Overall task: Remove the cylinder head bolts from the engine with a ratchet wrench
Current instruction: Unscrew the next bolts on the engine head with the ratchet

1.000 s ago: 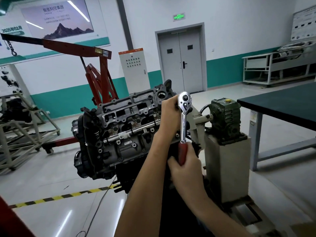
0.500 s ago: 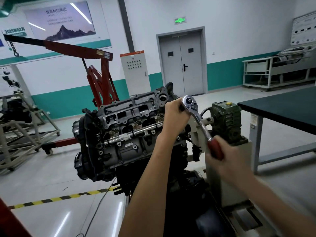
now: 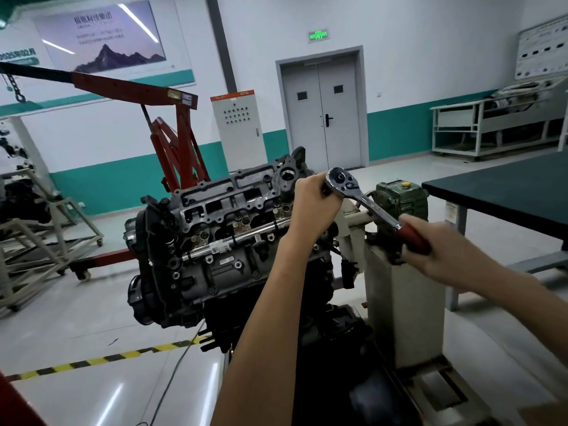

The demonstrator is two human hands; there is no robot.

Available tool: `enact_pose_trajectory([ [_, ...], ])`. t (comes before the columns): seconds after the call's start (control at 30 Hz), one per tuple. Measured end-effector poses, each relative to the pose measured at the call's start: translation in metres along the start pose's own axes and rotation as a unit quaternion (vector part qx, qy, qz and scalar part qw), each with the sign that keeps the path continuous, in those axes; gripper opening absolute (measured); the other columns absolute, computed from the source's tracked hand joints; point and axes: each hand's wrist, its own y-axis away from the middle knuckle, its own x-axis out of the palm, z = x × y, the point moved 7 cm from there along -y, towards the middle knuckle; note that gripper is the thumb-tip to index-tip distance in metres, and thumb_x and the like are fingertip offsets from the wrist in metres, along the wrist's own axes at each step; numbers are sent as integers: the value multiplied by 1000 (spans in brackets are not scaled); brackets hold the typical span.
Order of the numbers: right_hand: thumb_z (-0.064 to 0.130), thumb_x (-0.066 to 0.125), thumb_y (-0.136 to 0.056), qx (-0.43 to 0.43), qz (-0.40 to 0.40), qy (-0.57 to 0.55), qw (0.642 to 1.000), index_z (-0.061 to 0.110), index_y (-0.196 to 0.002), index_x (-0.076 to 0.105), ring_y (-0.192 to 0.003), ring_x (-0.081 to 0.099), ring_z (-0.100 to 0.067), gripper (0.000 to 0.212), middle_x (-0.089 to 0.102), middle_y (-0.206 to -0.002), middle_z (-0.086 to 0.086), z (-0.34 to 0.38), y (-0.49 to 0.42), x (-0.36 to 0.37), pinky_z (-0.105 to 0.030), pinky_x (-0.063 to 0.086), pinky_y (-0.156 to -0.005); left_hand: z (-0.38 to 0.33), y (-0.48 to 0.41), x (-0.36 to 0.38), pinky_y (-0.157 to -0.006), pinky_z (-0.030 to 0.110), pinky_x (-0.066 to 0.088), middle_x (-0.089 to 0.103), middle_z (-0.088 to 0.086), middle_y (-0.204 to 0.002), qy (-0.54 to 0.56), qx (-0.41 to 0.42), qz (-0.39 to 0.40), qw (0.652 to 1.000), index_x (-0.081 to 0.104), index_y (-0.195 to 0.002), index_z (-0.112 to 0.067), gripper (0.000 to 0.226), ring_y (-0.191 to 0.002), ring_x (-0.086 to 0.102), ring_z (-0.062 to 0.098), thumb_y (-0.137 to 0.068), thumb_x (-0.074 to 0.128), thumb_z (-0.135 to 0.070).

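My left grip (image 3: 313, 204) and right grip (image 3: 442, 250) are bare, uncovered from fingers to wrist. My left forearm (image 3: 270, 302) and right forearm (image 3: 522, 302) are bare as well, as far as the view shows them. The right grip looks slightly blurred.

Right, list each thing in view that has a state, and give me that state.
ratchet wrench, head up at the engine, handle slanting down to the right.
left hand, curled round the wrench at its head.
right hand, grips the wrench handle.
engine, mounted on its stand, top uncovered.
double door, closed.
exit sign, lit.
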Motion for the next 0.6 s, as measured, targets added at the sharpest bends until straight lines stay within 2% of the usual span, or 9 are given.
enact_pose_trajectory([
  [0.07, -3, 67, -76, 34, -27, -37, 998, 16, -91, 51, -49, 52, 2, 29, 44, -57, 9, 0, 6, 13, -5, 36, -46, 0, 1, -1, -50, 23, 25, 41, 10, -51, 2, 5, -7, 1000, 45, -52, -8, 30, -54, 28, 13, -76, 57, 5],
  [0.13, 4, 67, -78, 108, -75, -124, 984, 20, -90, 50, -43, 47, -5, 27, 47, -58, 4, 9, 23, 45, -9, 38, -44, 1, 2, 1, -52, 27, 29, 48, 18, -53, 3, 6, -2, 1000, 53, -57, 2, 21, -56, 32, 13, -76, 60, 4],
  [0.17, 5, 67, -77, 136, -107, -172, 970, 21, -88, 50, -43, 46, -4, 26, 49, -57, 5, 20, 31, 62, -9, 37, -43, 2, 3, 2, -52, 27, 29, 49, 15, -52, 4, 5, -5, 1000, 54, -58, 5, 20, -56, 33, 10, -76, 62, 4],
  [0.27, 2, 62, -74, 169, -186, -340, 906, 18, -78, 50, -39, 43, -1, 20, 48, -50, 8, 59, 31, 102, -10, 35, -39, 5, 2, 0, -49, 21, 26, 40, -7, -48, 6, 12, -21, 1000, 47, -54, -2, 32, -53, 27, 4, -80, 64, 6],
  [0.33, 2, 60, -74, 164, -191, -379, 890, 19, -76, 48, -39, 39, -2, 21, 44, -50, 7, 72, 24, 113, -15, 36, -39, 8, 0, 2, -51, 28, 27, 39, 0, -51, 12, 5, -8, 1000, 49, -56, 6, 29, -55, 28, 9, -80, 63, 7],
  [0.4, 1, 60, -74, 152, -158, -351, 910, 19, -77, 48, -40, 40, -3, 22, 44, -52, 6, 61, 23, 106, -17, 37, -40, 8, -2, 1, -51, 26, 28, 40, -4, -50, 7, -5, 5, 1000, 47, -51, -3, 34, -53, 30, 7, -80, 62, 7],
  [0.47, 1, 63, -74, 120, -93, -265, 952, 22, -79, 48, -46, 45, -6, 26, 48, -57, 5, 35, 24, 84, -19, 40, -46, 5, -3, 0, -50, 20, 28, 41, -10, -47, -7, -12, 15, 1000, 45, -48, -12, 41, -49, 30, 4, -81, 63, 4],
  [0.57, 0, 66, -77, 42, 28, -94, 994, 34, -90, 45, -52, 55, -5, 42, 54, -67, 2, 4, 10, 34, -14, 44, -49, 1, -1, -2, -50, 27, 27, 45, 20, -52, 2, -27, 43, 999, 50, -58, 11, 30, -53, 32, 14, -83, 63, 0],
  [0.6, -1, 66, -77, 15, 42, -41, 998, 32, -97, 46, -54, 56, 0, 43, 53, -65, 6, 0, 3, 18, -9, 42, -50, 2, 0, -3, -49, 27, 26, 45, 22, -53, 8, -33, 43, 999, 50, -61, 14, 28, -53, 31, 14, -83, 61, 1],
])
